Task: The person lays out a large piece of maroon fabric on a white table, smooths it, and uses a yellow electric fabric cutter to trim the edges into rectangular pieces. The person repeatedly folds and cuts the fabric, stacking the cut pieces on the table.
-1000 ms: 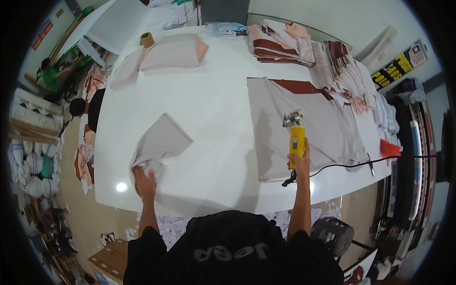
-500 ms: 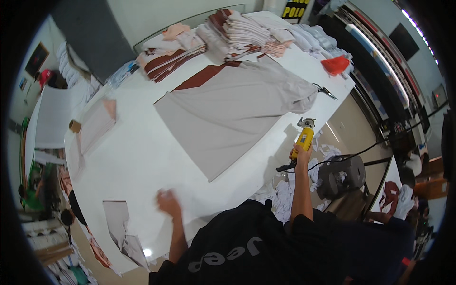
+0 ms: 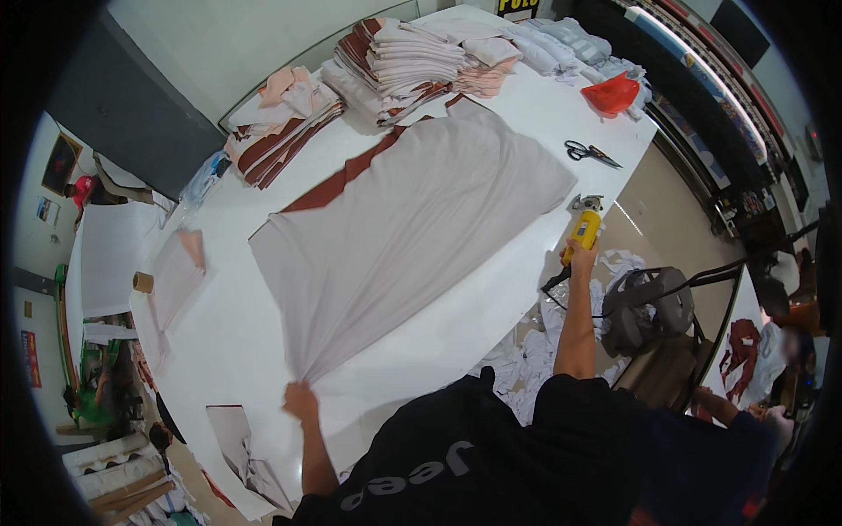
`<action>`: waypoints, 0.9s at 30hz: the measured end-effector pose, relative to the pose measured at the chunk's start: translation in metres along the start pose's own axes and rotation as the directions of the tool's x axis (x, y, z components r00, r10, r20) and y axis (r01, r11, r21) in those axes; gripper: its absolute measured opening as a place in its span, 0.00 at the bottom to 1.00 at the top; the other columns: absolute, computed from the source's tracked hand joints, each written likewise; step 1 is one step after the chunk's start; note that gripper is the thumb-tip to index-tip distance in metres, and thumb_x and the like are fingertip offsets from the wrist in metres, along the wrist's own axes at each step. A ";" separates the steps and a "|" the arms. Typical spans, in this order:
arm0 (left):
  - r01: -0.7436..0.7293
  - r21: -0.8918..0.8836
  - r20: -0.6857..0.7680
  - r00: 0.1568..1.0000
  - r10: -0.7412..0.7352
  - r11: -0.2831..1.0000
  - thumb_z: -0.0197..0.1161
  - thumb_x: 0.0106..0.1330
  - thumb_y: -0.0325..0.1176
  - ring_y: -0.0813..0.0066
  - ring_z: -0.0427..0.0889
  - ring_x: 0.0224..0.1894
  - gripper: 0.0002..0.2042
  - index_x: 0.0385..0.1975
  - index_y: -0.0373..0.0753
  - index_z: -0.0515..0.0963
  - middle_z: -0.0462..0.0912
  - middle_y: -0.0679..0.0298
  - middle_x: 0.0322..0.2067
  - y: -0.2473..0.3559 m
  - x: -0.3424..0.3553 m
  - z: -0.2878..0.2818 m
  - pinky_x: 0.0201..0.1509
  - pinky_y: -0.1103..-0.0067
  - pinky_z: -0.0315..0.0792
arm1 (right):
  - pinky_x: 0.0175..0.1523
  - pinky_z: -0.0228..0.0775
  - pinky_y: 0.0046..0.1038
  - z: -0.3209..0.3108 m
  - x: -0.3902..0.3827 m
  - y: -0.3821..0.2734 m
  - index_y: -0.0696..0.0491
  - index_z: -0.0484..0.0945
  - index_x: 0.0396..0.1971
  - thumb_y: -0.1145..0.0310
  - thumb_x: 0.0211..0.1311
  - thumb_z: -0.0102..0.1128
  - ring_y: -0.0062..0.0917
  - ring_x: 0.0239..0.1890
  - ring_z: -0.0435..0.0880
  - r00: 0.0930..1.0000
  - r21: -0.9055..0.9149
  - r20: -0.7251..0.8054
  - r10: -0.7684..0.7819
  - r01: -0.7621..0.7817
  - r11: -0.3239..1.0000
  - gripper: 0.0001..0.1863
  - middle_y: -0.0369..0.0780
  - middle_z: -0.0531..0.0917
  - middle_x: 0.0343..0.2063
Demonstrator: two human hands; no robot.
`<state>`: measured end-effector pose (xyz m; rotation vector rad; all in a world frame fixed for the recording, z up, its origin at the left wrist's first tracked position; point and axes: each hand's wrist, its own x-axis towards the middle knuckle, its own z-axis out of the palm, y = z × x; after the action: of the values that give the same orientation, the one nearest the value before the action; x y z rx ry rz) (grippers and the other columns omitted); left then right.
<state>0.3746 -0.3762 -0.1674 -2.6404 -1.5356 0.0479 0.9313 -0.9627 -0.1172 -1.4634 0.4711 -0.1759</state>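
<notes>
My left hand (image 3: 300,400) is closed on the lower corner of a large grey fabric sheet (image 3: 412,219), pulling it into long creases across the white table (image 3: 208,333). A maroon layer (image 3: 329,187) shows along the sheet's far edge. My right hand (image 3: 579,255) grips a yellow electric rotary cutter (image 3: 583,232) with a metal head and black cord, near the table's right edge. Black-handled scissors (image 3: 592,154) lie beyond it. A small folded grey piece (image 3: 237,447) lies at the near left.
Folded fabric stacks (image 3: 412,66), a red cloth (image 3: 610,95), a brown tape roll (image 3: 142,281) and pale pieces (image 3: 175,280) line the table. A grey stool (image 3: 645,307) stands beside scattered scraps (image 3: 548,351). People work at left (image 3: 92,399) and lower right (image 3: 728,451).
The view has turned rightward. My left hand left the small piece and took hold of the large sheet, drawing its corner toward me. The cutter moved with my right hand along the table edge.
</notes>
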 end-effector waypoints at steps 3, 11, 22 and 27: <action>0.387 0.087 0.213 0.893 -0.397 0.918 0.62 0.76 0.50 0.46 0.87 0.58 0.21 0.58 0.41 0.78 0.89 0.52 0.53 -0.091 -0.019 -0.015 0.59 0.40 0.74 | 0.17 0.74 0.33 -0.006 0.040 0.003 0.50 0.68 0.59 0.71 0.63 0.71 0.30 0.17 0.82 0.998 -0.031 0.037 -0.049 0.050 0.998 0.27 0.40 0.81 0.24; 0.868 -0.150 0.289 0.496 -0.819 0.473 0.63 0.71 0.41 0.35 0.88 0.56 0.27 0.59 0.22 0.72 0.86 0.34 0.53 -0.220 -0.123 -0.046 0.61 0.51 0.83 | 0.21 0.78 0.35 0.008 0.116 0.013 0.53 0.74 0.53 0.58 0.65 0.71 0.34 0.21 0.84 0.975 -0.479 0.105 -0.198 0.224 0.849 0.23 0.42 0.83 0.29; 0.838 -0.404 0.061 0.424 -0.904 0.366 0.63 0.67 0.36 0.30 0.81 0.65 0.32 0.69 0.30 0.65 0.80 0.27 0.61 -0.250 -0.158 -0.034 0.70 0.50 0.76 | 0.62 0.78 0.57 0.078 0.055 0.021 0.45 0.67 0.77 0.43 0.70 0.67 0.54 0.68 0.77 0.824 -0.966 0.259 -0.504 0.221 -0.135 0.41 0.57 0.78 0.64; 0.912 -0.358 0.168 0.272 -0.947 0.198 0.63 0.66 0.38 0.36 0.83 0.65 0.33 0.72 0.38 0.65 0.83 0.38 0.62 -0.240 -0.174 -0.019 0.69 0.48 0.75 | 0.71 0.72 0.51 0.143 -0.014 0.019 0.48 0.78 0.70 0.60 0.67 0.73 0.51 0.70 0.75 0.543 -0.661 0.679 -0.494 0.744 -0.091 0.31 0.52 0.78 0.67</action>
<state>0.0823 -0.4108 -0.1298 -1.2614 -3.0633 -0.5105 0.9744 -0.8252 -0.1279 -2.8588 -0.5929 -0.5720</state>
